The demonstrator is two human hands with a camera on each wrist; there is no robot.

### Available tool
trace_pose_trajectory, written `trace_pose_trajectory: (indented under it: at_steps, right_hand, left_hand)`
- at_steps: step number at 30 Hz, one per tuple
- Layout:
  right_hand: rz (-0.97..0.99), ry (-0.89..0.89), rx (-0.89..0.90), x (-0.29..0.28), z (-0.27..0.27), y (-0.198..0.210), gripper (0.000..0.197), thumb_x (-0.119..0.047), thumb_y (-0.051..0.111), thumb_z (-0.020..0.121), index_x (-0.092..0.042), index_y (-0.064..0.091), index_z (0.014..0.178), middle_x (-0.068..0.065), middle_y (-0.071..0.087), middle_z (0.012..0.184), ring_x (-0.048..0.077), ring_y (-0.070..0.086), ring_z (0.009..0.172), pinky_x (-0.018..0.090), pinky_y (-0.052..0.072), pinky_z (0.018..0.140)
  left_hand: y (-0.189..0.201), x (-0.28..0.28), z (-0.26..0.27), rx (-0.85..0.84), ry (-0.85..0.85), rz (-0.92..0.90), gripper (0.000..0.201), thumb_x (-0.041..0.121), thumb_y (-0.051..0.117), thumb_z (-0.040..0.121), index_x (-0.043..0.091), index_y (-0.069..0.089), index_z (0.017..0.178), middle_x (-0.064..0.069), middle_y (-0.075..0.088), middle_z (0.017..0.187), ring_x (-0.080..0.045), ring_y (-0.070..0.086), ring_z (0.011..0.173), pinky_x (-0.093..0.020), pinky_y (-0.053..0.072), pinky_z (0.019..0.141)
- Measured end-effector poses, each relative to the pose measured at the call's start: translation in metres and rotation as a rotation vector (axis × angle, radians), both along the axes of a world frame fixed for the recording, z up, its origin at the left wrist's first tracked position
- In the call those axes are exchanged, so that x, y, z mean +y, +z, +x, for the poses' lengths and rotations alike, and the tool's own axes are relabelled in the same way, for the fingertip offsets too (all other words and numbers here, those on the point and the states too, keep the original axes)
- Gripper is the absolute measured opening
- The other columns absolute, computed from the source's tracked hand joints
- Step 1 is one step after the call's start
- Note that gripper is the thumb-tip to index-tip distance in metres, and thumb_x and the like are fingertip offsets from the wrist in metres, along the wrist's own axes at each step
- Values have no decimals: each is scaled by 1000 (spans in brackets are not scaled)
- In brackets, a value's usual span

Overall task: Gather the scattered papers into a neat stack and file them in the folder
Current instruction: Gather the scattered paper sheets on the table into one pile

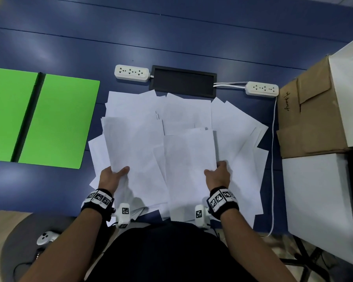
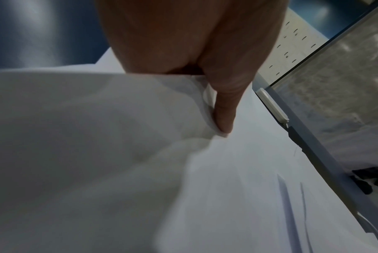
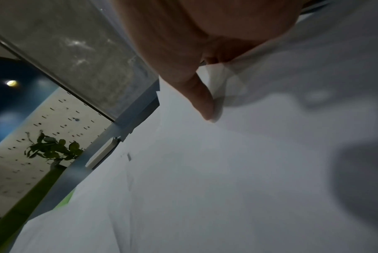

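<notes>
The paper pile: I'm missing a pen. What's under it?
Only the blue table shows around the scattered papers. Whatever lies beneath the overlapping sheets is covered.

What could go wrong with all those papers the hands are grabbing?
Each hand, left hand and right hand, pinches only a few sheets, so the loose papers underneath may slide and stay messy. Some sheets hang over the table edge and could fall. The folder lies off to the left, so carried sheets might slip.

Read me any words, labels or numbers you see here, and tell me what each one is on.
Cardboard box: one handwritten word in black marker, not legible.
Wristbands: black-and-white square code markers only, no words.
Papers: no print can be made out.
Green folder: no text.
Power strips: no readable label.
</notes>
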State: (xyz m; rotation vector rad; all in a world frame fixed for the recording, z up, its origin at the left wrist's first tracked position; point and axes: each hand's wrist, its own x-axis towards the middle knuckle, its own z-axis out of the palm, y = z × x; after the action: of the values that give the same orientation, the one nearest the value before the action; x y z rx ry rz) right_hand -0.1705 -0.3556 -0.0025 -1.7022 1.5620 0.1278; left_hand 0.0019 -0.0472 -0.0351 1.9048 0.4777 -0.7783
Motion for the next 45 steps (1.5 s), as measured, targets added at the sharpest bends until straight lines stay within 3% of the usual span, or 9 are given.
trace_pose_trajectory:
  at_steps: [5, 9, 18, 22, 27, 31, 38, 40, 45]
  right_hand:
    - [80, 34, -82, 10, 22, -3, 25, -15, 68, 83, -9, 70, 108, 5, 73, 101, 28, 70, 92, 30, 54, 82]
    - [62, 40, -118, 16, 45, -11, 29, -20, 68, 83, -5, 67, 109, 12, 66, 116, 31, 68, 99, 34, 55, 88]
    - [227, 35, -16, 12, 53, -10, 28, -4, 68, 82, -2, 63, 110, 7, 66, 95, 26, 65, 86, 25, 46, 71]
    - [37, -86, -4, -9, 51, -5, 23, -9, 65, 83, 0, 71, 104, 16, 74, 103, 32, 72, 93, 28, 53, 71]
    - [-52, -71, 13, -30, 63, -1, 38, -17, 64, 83, -4, 63, 119, 16, 58, 126, 35, 65, 105, 42, 55, 93]
    - [39, -96, -46, -35, 66, -1, 34, -12, 63, 82, -7, 61, 115, 12, 71, 114, 33, 69, 102, 34, 55, 83]
    - [123, -116, -34, -42, 54, 4, 31, -7, 70, 83, -2, 63, 114, 7, 64, 97, 26, 64, 90, 26, 45, 75]
    - [44, -184, 16, -49, 43, 6, 32, -10, 67, 86, 1, 64, 116, 14, 68, 109, 33, 68, 101, 29, 51, 78]
    - [27, -371, 184, -69, 16, 11, 52, -20, 67, 90, -6, 51, 138, 18, 38, 145, 41, 52, 120, 37, 47, 86]
  left_hand:
    - [4, 6, 3, -18, 7, 31, 16, 16, 79, 87, 5, 71, 95, -18, 73, 93, -30, 66, 82, -41, 54, 83]
    - [3, 13, 7, -31, 12, 86, 22, 24, 84, 82, 10, 73, 94, -18, 76, 96, -34, 71, 89, -50, 58, 90]
    - [2, 13, 6, -30, 12, 69, 25, 18, 83, 84, 5, 72, 103, -19, 74, 100, -35, 70, 93, -49, 57, 92]
    - [3, 11, 5, -33, 2, 61, 28, 16, 82, 85, 0, 72, 106, -20, 74, 99, -32, 68, 88, -47, 56, 90]
    - [2, 11, 5, -39, -6, 57, 28, 17, 82, 85, 0, 73, 105, -22, 75, 102, -35, 70, 90, -50, 57, 91]
    - [3, 10, 6, -38, -5, 63, 27, 16, 82, 85, 0, 72, 105, -21, 74, 101, -33, 68, 88, -48, 56, 90]
    - [3, 9, 6, -51, -21, 77, 29, 15, 81, 86, -1, 72, 108, -21, 73, 101, -33, 68, 90, -47, 56, 91]
    - [4, 8, 6, -50, -23, 78, 31, 16, 81, 86, -2, 71, 109, -20, 73, 101, -33, 68, 90, -46, 56, 90]
    - [10, 3, 5, -57, -27, 49, 26, 16, 80, 87, 0, 72, 105, -19, 73, 98, -31, 68, 87, -40, 55, 85]
